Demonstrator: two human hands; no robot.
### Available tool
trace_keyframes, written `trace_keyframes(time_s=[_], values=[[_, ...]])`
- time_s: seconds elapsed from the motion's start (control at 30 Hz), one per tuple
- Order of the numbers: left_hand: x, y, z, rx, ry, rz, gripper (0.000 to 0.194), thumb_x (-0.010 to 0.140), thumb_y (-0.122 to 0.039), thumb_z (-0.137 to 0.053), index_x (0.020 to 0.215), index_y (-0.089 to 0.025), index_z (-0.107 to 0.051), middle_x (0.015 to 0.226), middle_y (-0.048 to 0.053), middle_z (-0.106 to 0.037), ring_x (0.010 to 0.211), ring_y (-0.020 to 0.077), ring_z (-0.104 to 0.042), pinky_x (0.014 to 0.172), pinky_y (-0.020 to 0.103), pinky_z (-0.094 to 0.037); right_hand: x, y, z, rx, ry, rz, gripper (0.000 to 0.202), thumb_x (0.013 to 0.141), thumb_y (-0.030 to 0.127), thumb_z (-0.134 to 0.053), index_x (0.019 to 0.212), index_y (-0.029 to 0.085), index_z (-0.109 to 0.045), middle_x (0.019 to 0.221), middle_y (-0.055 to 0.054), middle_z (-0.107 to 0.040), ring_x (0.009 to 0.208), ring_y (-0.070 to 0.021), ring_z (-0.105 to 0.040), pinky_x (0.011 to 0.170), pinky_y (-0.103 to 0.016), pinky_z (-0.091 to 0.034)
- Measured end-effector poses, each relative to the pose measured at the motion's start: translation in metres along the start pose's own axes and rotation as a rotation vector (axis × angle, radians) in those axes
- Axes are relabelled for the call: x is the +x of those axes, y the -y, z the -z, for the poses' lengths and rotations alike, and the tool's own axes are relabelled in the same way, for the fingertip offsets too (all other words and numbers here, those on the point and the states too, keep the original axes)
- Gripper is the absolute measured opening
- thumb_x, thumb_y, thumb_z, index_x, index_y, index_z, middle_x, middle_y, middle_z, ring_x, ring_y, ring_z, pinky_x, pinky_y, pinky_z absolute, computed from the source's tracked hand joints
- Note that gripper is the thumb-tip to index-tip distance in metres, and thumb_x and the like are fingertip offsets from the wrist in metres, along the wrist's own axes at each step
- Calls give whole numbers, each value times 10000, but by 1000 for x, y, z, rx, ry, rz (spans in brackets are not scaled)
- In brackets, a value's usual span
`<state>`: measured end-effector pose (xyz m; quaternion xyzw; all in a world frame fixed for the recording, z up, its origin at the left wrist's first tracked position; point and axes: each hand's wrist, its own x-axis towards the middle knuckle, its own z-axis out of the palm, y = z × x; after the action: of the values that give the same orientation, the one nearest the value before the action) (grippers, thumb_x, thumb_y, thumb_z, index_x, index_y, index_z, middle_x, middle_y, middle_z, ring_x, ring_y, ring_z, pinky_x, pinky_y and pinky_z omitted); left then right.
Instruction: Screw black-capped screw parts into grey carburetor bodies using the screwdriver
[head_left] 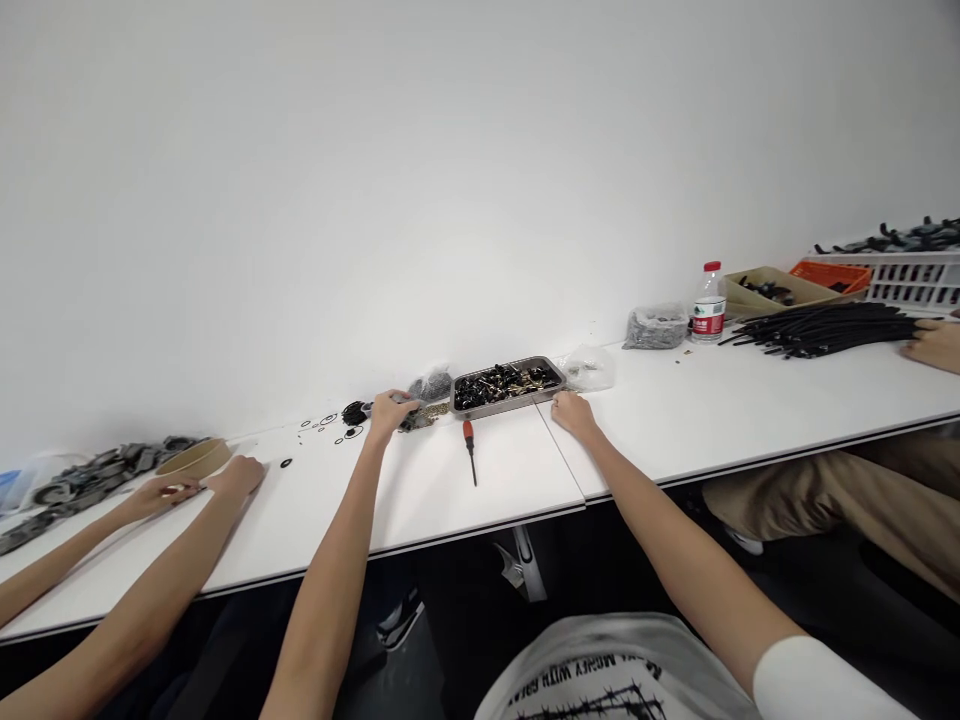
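My left hand is at the back of the white table, its fingers bent over a small heap of grey parts; what they grip, if anything, is hidden. Small brass-coloured pieces lie beside that heap. Close to the front right corner of a metal tray rests my right hand, its fingers curled closed, and their inside is out of sight. Black and brass-coloured parts fill the tray. In front of it lies a screwdriver with a red and black handle.
Black rings lie left of my left hand. Further left, a co-worker's hands work by a tan bowl and grey parts. Rightward stand plastic bags, a bottle, black tubes and another person's hand.
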<state>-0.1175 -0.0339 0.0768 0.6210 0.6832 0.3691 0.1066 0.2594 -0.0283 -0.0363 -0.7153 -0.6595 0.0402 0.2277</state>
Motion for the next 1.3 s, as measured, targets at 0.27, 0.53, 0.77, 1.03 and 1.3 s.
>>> trace_keyframes(time_s=[0.27,0.53,0.77,1.03,1.3], values=[[-58,-81,-87,-481,505,-78,311,604,-277,-808,884,-150,-759,836,99,-733,687,168,-655,528,252,-478,-3,2,3,-32,-18,3,280,939,139,-437,1000,152,-710,1022,-136,-716,985,-224,-667,768,-257,-423],[-79,-108,-119,-592,653,-62,321,603,-248,-832,896,-154,-740,822,86,-712,646,149,-622,531,259,-426,-2,4,4,-24,-34,7,264,940,138,-443,961,151,-706,972,-125,-719,932,-214,-669,713,-247,-388],[-67,-91,-136,-679,662,36,397,656,-297,-845,950,-179,-605,787,35,-668,657,134,-614,599,263,-481,0,2,0,-13,-34,0,257,926,132,-446,947,153,-701,977,-127,-718,942,-219,-663,712,-252,-379],[-63,-69,-142,-803,715,57,484,701,-409,-843,973,-181,-515,935,114,-702,851,190,-690,778,337,-569,2,0,-1,-17,-34,-1,239,908,132,-457,915,153,-695,953,-119,-719,902,-216,-660,681,-257,-366],[-65,-64,-150,-784,597,-78,464,707,-529,-804,852,-127,-624,845,89,-682,735,151,-624,652,291,-473,2,-2,-3,-12,-52,11,220,883,116,-475,854,158,-688,891,-107,-704,864,-212,-644,673,-264,-358]])
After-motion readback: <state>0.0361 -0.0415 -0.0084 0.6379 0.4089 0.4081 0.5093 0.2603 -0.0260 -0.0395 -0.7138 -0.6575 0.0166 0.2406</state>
